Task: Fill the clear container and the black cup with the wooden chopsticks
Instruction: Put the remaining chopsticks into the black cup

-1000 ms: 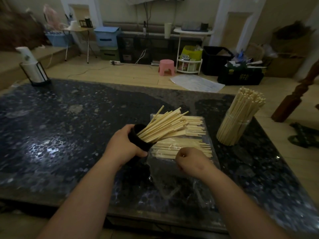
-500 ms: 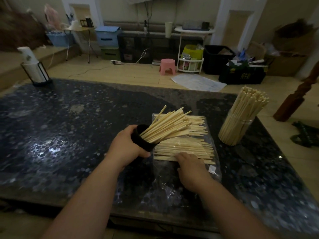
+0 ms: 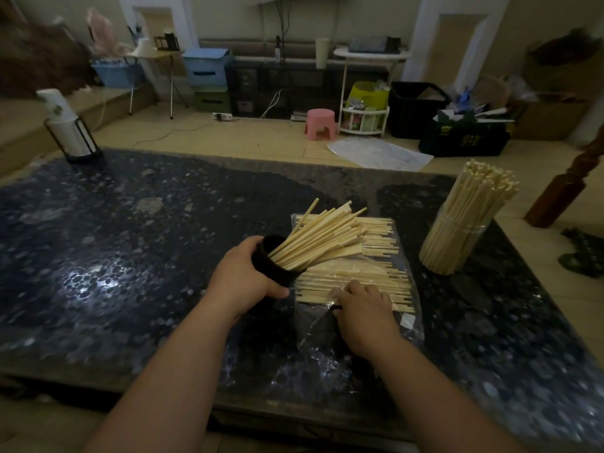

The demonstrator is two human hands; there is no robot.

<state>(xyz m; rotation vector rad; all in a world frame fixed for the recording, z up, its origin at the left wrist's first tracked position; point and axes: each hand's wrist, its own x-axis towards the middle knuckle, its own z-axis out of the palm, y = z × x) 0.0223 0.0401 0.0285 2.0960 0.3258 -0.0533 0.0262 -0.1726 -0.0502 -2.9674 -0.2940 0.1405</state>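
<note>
Reaching into the plastic bag (image 3: 327, 325), the right hand (image 3: 362, 308) lies on the loose chopsticks (image 3: 356, 282) with fingers bent; whether it has pinched any cannot be told. Just beside it, the left hand (image 3: 243, 279) grips the black cup (image 3: 273, 266), tilted on the table (image 3: 130, 256), its bundle (image 3: 322, 238) fanning out rightward. Tipped that far, those sticks could slide out, or a snagged bag could drag the pile. Farther right stands the clear container (image 3: 457, 243), packed full.

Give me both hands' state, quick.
Left hand: closed on the cup.
Right hand: fingers on the chopsticks; grip cannot be told.
</note>
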